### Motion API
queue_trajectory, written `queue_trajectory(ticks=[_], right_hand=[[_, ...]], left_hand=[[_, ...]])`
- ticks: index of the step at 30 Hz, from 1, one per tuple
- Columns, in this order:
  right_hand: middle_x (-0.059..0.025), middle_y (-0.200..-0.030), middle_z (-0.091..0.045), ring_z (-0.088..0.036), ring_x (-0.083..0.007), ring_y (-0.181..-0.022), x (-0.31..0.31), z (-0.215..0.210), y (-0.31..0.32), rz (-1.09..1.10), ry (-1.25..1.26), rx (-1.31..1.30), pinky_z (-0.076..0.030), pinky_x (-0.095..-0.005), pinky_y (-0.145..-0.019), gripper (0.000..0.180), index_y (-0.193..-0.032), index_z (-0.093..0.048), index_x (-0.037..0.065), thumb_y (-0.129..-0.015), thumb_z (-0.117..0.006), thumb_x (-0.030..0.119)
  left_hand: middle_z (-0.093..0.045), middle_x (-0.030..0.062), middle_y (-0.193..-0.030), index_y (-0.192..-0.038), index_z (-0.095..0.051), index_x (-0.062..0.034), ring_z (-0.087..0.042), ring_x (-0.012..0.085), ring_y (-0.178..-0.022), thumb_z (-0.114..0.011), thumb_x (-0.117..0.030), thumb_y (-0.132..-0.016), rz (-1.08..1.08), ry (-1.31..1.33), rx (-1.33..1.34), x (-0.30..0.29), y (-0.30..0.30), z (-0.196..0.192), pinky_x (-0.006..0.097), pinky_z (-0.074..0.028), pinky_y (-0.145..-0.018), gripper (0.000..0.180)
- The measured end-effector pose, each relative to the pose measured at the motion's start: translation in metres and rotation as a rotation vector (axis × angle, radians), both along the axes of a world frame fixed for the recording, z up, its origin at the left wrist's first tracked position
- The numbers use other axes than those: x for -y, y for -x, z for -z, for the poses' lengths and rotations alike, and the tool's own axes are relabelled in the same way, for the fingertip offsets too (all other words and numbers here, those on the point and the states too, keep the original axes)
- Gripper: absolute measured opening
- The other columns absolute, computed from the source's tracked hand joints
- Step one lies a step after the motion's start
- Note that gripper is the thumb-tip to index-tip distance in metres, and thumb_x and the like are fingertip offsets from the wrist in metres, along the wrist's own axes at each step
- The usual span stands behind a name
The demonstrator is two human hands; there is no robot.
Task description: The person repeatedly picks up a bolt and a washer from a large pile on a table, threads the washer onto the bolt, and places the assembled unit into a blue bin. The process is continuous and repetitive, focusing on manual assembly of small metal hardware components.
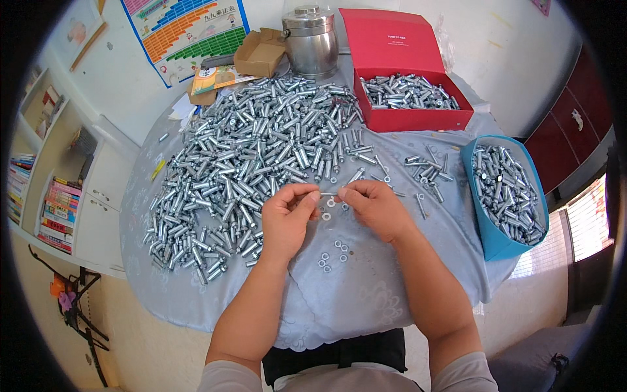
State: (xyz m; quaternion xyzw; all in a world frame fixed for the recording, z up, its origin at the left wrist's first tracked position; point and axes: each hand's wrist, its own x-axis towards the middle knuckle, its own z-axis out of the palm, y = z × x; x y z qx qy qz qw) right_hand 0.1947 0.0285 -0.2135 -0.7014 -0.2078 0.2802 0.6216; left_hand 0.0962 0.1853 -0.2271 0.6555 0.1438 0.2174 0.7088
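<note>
Above the middle of the table, my left hand (289,214) and my right hand (373,208) face each other, fingertips pinched. Between them runs a thin metal bolt (328,194), gripped at both ends; its ends are hidden by my fingers. Just below the fingertips lie a few flat washers (326,216). Several loose hex nuts (337,258) rest on the cloth nearer to me. A large heap of silvery sleeve anchor bolts (261,144) spreads left of and beyond my hands. To the right lies a small scatter of bolt parts (431,172).
A red box (418,121) with its lid raised holds more anchors at the back right. A blue fabric bin (488,225) full of them stands at the right edge. Behind the heap are a steel canister (311,46) and a cardboard box (260,57). A grey cloth (385,300) covers the table.
</note>
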Motion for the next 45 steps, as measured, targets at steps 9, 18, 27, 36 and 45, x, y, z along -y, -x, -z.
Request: queue_trajectory(ticks=[9,18,27,36,45], right_hand=[[0.0016,-0.065,-0.047,-0.042,-0.0077,-0.053,0.02,0.014,-0.035,0.655,-0.38,-0.226,-0.033,-0.0228,-0.046,0.019,-0.09,-0.062,0.004,-0.091,-0.056,0.022],[-0.0057,-0.095,-0.059,-0.055,-0.0126,-0.082,0.032,0.035,-0.066,1.161,-0.543,-0.077,-0.047,-0.0252,-0.074,0.028,-0.114,-0.057,-0.003,-0.096,-0.051,0.017],[-0.0166,-0.132,-0.054,-0.051,-0.0218,-0.121,0.028,0.025,-0.057,1.126,-0.395,0.151,-0.037,-0.0295,-0.102,0.042,-0.13,-0.05,-0.008,-0.097,-0.047,0.018],[-0.012,-0.113,-0.061,-0.056,-0.0175,-0.104,0.025,0.026,-0.049,1.04,-0.25,0.576,-0.043,-0.03,-0.092,0.027,-0.116,-0.059,-0.003,-0.095,-0.052,0.013],[-0.0064,-0.101,-0.06,-0.055,-0.0114,-0.086,0.016,0.026,-0.041,0.935,-0.283,0.453,-0.045,-0.0249,-0.078,0.022,-0.108,-0.062,-0.002,-0.095,-0.054,0.013]], left_hand=[[-0.068,0.0116,-0.096,-0.103,-0.069,-0.0047,-0.06,0.0298,-0.093,-0.065,-0.011,-0.082,-0.489,-0.924,-0.096,-0.04,0.009,-0.004,0.039,-0.046,-0.085,0.022],[-0.065,0.0076,-0.118,-0.108,-0.069,-0.0074,-0.047,0.033,-0.123,-0.067,-0.012,-0.077,-0.448,-1.307,-0.292,-0.054,0.014,0.001,0.048,-0.029,-0.109,0.031],[-0.067,0.0066,-0.108,-0.113,-0.068,-0.0113,-0.049,0.0302,-0.118,-0.068,-0.013,-0.077,-0.38,-1.311,-0.309,-0.046,0.011,0.0,0.051,-0.02,-0.113,0.036],[-0.066,0.0048,-0.093,-0.106,-0.07,-0.014,-0.052,0.0289,-0.102,-0.074,-0.016,-0.073,-0.416,-1.356,-0.3,-0.045,0.009,0.004,0.045,-0.035,-0.095,0.033],[-0.066,0.0059,-0.097,-0.102,-0.071,-0.0148,-0.053,0.0284,-0.102,-0.074,-0.018,-0.073,-0.462,-1.296,-0.358,-0.043,0.008,0.001,0.044,-0.035,-0.094,0.029]])
